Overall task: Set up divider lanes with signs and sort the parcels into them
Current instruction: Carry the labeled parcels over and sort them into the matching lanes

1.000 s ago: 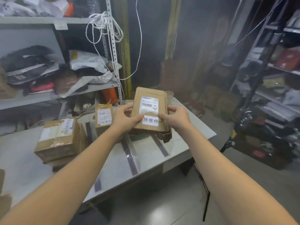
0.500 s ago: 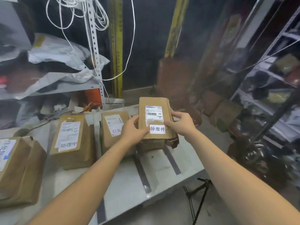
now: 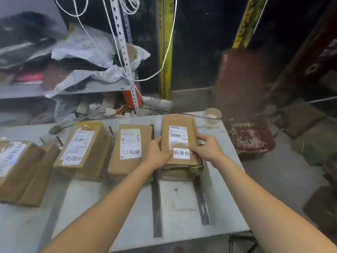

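Note:
A brown cardboard parcel (image 3: 179, 138) with a shipping label and a white sign lies on a small stack at the right end of the grey table (image 3: 116, 207). My left hand (image 3: 158, 155) grips its left edge, thumb on the sign. My right hand (image 3: 207, 149) holds its right edge, thumb on top. Left of it lies a parcel with a white sign (image 3: 130, 148), then another signed parcel (image 3: 82, 148), then a stack at the far left (image 3: 16, 168). Dark tape strips (image 3: 156, 203) mark lanes on the table.
A clear cup (image 3: 212, 115) stands at the table's back right corner. Metal shelving (image 3: 73, 88) with bags and packets stands behind the table, white cords hanging from it. Boxes and a brown bin (image 3: 244, 106) sit on the floor to the right.
Both hands have lowered the signed parcel from an upright, lifted position onto the stack at the table's right end. The camera has tilted down and moved closer to the table.

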`<state>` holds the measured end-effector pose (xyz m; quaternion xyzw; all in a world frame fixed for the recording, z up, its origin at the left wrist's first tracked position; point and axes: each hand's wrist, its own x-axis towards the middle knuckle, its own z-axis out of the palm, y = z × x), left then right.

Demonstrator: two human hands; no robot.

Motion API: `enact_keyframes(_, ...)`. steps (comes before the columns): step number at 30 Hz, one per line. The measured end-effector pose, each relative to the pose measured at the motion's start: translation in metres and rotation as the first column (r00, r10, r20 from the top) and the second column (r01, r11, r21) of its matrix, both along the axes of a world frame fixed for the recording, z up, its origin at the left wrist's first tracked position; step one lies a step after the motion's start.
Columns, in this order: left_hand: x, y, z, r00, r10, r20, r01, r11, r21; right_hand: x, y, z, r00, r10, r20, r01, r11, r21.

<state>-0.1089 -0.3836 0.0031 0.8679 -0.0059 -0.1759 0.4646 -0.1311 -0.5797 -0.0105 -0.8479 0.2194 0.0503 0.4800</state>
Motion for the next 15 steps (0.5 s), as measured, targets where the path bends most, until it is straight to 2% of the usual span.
enact_keyframes(8,0.007,-0.016,-0.018,0.997,0.031,-0.072,-0.015,0.978,0.209,0.011,-0.012,-0.009,0.984,0.143,-0.103,-0.153,0.984,-0.091)
enact_keyframes(13,0.007,-0.019,-0.023,0.999,-0.023,-0.048,0.036,0.949,0.313,0.010,-0.014,-0.013,0.980,0.163,-0.116,-0.181,0.970,-0.164)
enact_keyframes(15,0.005,-0.021,-0.014,0.999,-0.039,-0.018,0.042,0.955,0.293,0.012,-0.013,-0.011,0.977,0.174,-0.126,-0.197,0.961,-0.196)
